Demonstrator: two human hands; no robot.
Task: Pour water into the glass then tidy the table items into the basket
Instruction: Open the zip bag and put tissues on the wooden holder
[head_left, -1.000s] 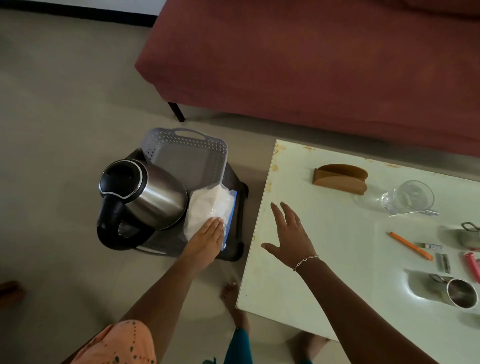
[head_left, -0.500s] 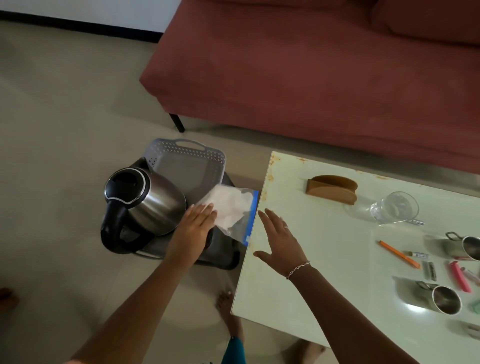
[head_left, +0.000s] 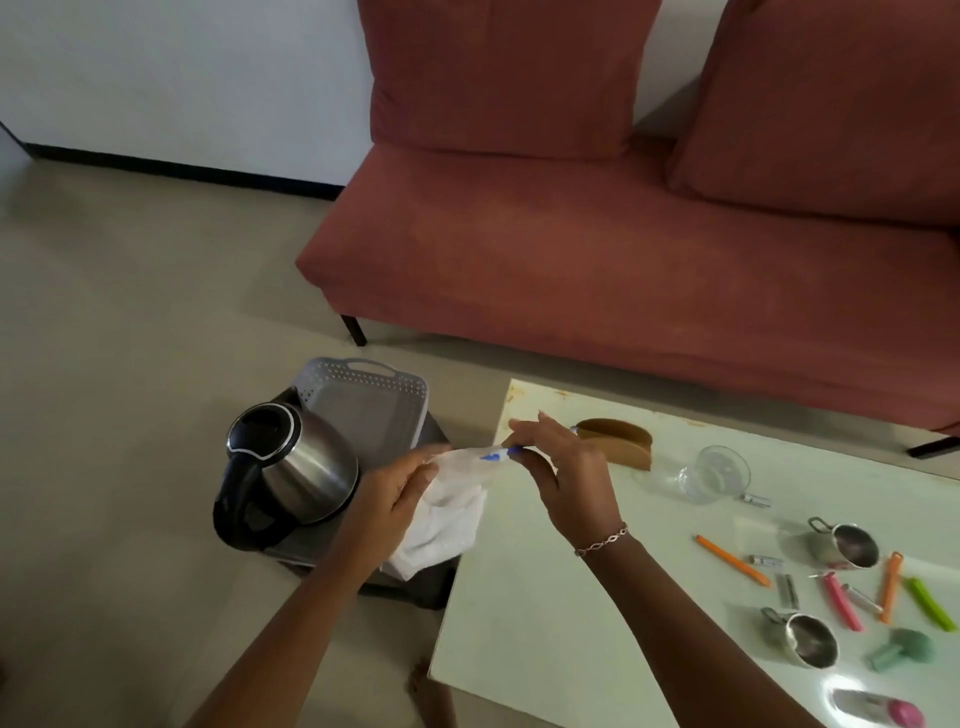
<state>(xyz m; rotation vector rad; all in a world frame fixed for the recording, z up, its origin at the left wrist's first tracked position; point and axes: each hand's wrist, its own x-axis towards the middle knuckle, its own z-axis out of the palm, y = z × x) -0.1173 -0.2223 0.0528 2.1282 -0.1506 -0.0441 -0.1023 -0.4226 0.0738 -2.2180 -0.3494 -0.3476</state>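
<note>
Your open lane is the bare near-left stretch of the table (head_left: 545, 613), where a hand can sweep flat without hitting anything. The right half is crowded: glass (head_left: 714, 475) just right of the brown holder (head_left: 618, 441), then orange pencil (head_left: 732, 560), far steel cup (head_left: 844, 545), near steel cup (head_left: 805, 639) and coloured clips (head_left: 844, 603) packed close, so come in from above. The basket (head_left: 363, 415) sits off the table's left edge on a dark stand (head_left: 431, 590). Its far part is open from above, but the kettle (head_left: 291, 467) blocks the near-left side. The gap between basket and table edge is filled by the zip bag (head_left: 447, 514), gripped by the left hand (head_left: 395, 493) and pinched by the right hand (head_left: 566, 478). The floor (head_left: 130, 364) left of the kettle is open, and the sofa (head_left: 623, 260) walls off the far side.
</note>
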